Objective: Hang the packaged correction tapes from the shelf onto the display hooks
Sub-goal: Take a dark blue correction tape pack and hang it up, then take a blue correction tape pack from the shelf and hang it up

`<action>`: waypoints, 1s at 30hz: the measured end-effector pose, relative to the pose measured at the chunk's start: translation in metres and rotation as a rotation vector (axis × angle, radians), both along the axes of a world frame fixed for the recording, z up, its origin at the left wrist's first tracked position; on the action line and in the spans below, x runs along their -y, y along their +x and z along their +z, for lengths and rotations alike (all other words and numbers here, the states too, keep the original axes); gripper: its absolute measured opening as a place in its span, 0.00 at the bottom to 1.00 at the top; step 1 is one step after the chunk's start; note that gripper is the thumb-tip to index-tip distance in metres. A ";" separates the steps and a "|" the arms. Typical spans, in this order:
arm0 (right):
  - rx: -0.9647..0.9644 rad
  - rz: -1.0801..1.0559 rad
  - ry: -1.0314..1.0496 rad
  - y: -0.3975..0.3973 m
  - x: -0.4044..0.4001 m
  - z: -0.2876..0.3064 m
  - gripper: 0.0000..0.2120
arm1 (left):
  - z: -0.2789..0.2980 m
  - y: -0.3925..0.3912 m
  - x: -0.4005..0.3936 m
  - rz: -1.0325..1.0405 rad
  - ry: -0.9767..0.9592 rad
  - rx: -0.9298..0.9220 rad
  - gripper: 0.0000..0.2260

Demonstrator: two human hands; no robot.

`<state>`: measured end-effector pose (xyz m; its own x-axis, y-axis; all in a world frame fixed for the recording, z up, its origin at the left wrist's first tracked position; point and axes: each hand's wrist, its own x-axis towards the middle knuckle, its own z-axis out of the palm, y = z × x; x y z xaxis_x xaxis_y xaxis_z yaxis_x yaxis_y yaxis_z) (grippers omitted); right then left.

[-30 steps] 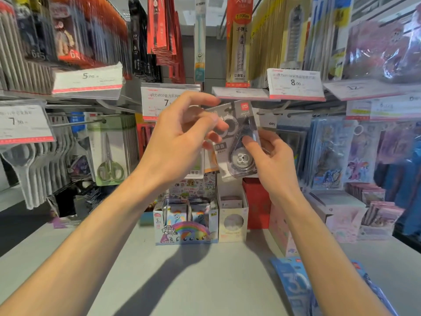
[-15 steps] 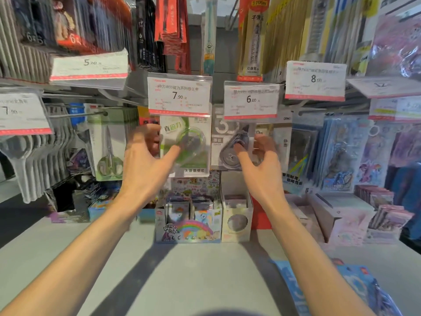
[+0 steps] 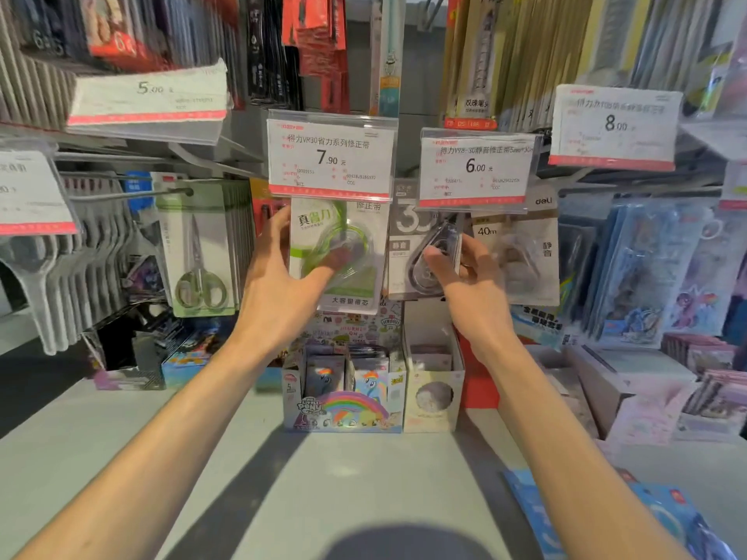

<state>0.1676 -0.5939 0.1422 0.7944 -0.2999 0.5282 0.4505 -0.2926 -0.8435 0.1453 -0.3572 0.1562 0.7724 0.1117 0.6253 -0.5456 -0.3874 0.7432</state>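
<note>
The grey correction tape pack [image 3: 424, 252] hangs upright under the 6.00 price tag [image 3: 477, 169], its long axis vertical and its top hidden behind that tag, so whether its hole is fully seated on the hook cannot be told. The right hand [image 3: 465, 284] is directly at it: the thumb lies on the front of the blister and the fingers curl behind the pack's right edge, pinching it. The left hand [image 3: 283, 284] is one column to the left, fingers spread and fairly straight against the green correction tape pack [image 3: 339, 252] under the 7.90 price tag [image 3: 330, 155], steadying it rather than gripping. More blue packs [image 3: 606, 515] lie on the shelf [image 3: 364, 478] low to the right, nearer the right arm, so that hand looks best placed for the next pickup.
</note>
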 end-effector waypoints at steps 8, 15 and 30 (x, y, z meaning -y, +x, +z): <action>-0.066 -0.016 -0.010 -0.009 -0.011 0.007 0.29 | 0.003 -0.004 0.000 -0.011 0.039 -0.025 0.38; -0.152 0.026 0.009 -0.067 0.001 -0.016 0.17 | -0.017 -0.013 -0.021 -0.111 -0.034 -0.068 0.27; -0.128 0.022 0.209 -0.179 0.095 -0.096 0.06 | -0.112 -0.100 0.055 -0.334 -0.307 -0.249 0.10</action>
<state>-0.0116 -0.6886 0.0459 0.8582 -0.3744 0.3510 0.3402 -0.0970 -0.9353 0.0453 -0.4122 0.0444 0.9187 -0.0167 0.3946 -0.3939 0.0342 0.9185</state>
